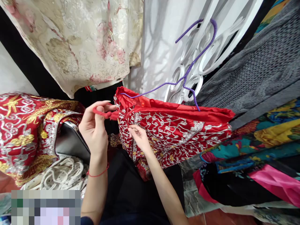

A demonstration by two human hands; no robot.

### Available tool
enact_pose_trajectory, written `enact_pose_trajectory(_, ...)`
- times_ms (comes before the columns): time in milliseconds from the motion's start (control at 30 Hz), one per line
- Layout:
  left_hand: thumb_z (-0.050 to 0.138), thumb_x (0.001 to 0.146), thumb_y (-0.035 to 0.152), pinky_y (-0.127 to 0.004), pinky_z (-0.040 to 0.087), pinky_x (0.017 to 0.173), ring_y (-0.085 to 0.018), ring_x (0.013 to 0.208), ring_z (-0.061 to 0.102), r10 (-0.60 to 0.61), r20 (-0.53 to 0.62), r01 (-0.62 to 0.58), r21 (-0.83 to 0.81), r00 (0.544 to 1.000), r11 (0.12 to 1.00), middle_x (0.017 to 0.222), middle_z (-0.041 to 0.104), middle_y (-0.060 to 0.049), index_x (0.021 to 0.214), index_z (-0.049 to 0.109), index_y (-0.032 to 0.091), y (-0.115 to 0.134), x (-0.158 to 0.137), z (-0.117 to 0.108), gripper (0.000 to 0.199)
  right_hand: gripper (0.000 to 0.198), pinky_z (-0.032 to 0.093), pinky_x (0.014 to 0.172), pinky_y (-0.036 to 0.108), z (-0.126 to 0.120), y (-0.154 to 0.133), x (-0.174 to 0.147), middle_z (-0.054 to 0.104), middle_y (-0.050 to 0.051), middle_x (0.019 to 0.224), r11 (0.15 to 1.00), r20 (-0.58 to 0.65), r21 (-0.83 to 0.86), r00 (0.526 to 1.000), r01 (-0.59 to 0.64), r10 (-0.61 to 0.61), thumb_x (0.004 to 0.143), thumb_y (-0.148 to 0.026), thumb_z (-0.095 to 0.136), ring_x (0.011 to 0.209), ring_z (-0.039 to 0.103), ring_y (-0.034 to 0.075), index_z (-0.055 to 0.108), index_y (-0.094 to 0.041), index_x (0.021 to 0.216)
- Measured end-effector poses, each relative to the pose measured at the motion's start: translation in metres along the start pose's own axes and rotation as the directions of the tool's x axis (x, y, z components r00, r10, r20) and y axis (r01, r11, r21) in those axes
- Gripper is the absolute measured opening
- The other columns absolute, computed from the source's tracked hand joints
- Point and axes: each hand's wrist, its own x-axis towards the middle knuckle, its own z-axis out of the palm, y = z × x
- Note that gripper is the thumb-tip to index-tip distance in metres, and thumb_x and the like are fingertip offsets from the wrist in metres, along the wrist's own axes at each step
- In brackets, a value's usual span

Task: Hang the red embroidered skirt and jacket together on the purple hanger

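A red skirt-like garment with silver and gold embroidery hangs from a purple wire hanger, its waist edge lined in plain red. At its left end, my left hand is closed round a thick red cord, which loops over the fingers and runs to the waistband. My right hand is lower and to the right, close against the embroidered front. Its thumb and fingertips are pinched together; what lies between them is too small to make out.
White scrollwork stands behind the hanger. A cream floral cloth hangs at upper left. Another red embroidered garment lies at left, above a bundled white dotted cloth. Grey knitwear and colourful fabrics fill the right side.
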Motion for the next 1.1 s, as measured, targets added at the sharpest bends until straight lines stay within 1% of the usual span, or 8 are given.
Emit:
enact_pose_trajectory(167,0.064,0.095,0.042,-0.041,0.060,0.091,-0.016,0.086,0.073,0.246,-0.060,-0.253,-0.163,0.967,0.954,0.087,0.074,0.008,0.097,0.074,0.037,0.035,0.015,0.012,0.011,0.026,0.051,0.069,0.028,0.007,0.007,0.009,0.068,-0.001,0.067,0.984,-0.031,-0.177,0.999,0.019,-0.025,0.090,-0.047,0.060,0.062,0.062,0.014,0.066,-0.022,0.091)
enact_pose_trajectory(267,0.063,0.093,0.045,-0.041,0.060,0.064,-0.016,0.054,0.065,0.274,0.301,-0.189,-0.283,0.913,0.940,0.062,0.067,0.005,0.086,0.077,0.039,0.043,0.014,-0.004,0.016,0.022,0.055,0.077,0.030,0.006,-0.006,0.011,0.074,0.002,0.078,0.975,-0.022,-0.213,0.997,0.068,-0.074,0.090,-0.042,0.060,0.072,0.070,0.017,0.068,-0.022,0.092)
enact_pose_trajectory(433,0.059,0.088,0.050,-0.043,0.061,0.071,-0.029,0.067,0.074,0.007,0.996,0.316,-0.033,0.084,0.948,0.073,0.077,-0.011,0.103,0.081,0.027,0.023,0.017,-0.030,0.035,0.023,0.054,0.091,0.033,0.003,-0.056,0.009,0.077,0.006,0.102,0.945,-0.101,-0.268,0.970,0.188,-0.222,0.097,-0.034,0.050,0.092,0.071,0.019,0.070,-0.022,0.097)
enact_pose_trajectory(500,0.066,0.084,0.048,-0.042,0.061,0.074,-0.030,0.075,0.075,-0.080,0.997,0.373,0.080,-0.017,0.924,0.082,0.078,-0.013,0.110,0.079,0.024,0.006,0.018,-0.033,0.037,0.027,0.054,0.087,0.032,0.005,-0.075,0.012,0.076,0.006,0.097,0.951,-0.143,-0.237,0.961,0.199,-0.236,0.098,-0.039,0.048,0.089,0.071,0.018,0.069,-0.021,0.094)
enact_pose_trajectory(567,0.067,0.084,0.049,-0.039,0.059,0.067,-0.027,0.067,0.073,-0.128,0.982,0.392,0.064,0.141,0.918,0.076,0.076,-0.011,0.106,0.078,0.021,-0.013,0.017,-0.033,0.037,0.027,0.054,0.080,0.031,0.007,-0.088,0.018,0.075,0.006,0.088,0.955,-0.143,-0.233,0.965,0.181,-0.218,0.094,-0.044,0.056,0.081,0.069,0.018,0.067,-0.020,0.086)
enact_pose_trajectory(667,0.058,0.091,0.052,-0.031,0.050,0.056,-0.017,0.051,0.059,-0.224,0.727,0.345,-0.019,0.649,0.938,0.057,0.064,-0.005,0.079,0.074,0.019,-0.041,0.016,-0.025,0.039,0.025,0.052,0.071,0.030,0.010,-0.095,0.028,0.072,0.004,0.077,0.930,-0.127,-0.324,0.966,0.173,-0.224,0.087,-0.042,0.066,0.068,0.065,0.017,0.062,-0.020,0.075)
enact_pose_trajectory(733,0.056,0.093,0.046,-0.027,0.045,0.056,-0.013,0.052,0.054,-0.245,0.497,0.256,0.047,0.832,0.966,0.057,0.060,-0.003,0.067,0.067,0.019,-0.054,0.019,-0.015,0.039,0.024,0.050,0.070,0.030,0.011,-0.096,0.031,0.069,0.002,0.073,0.893,-0.109,-0.399,0.957,0.207,-0.270,0.088,-0.039,0.064,0.064,0.062,0.015,0.060,-0.021,0.074)
enact_pose_trajectory(1100,0.065,0.089,0.036,-0.035,0.051,0.100,-0.021,0.112,0.065,-0.059,0.477,0.038,0.052,0.877,0.998,0.120,0.070,-0.009,0.118,0.066,0.021,-0.064,0.032,0.026,0.032,0.016,0.050,0.078,0.031,-0.012,-0.117,0.037,0.065,0.003,0.087,0.723,-0.069,-0.579,0.861,0.377,-0.504,0.097,-0.028,0.051,0.077,0.060,0.015,0.061,-0.022,0.086)
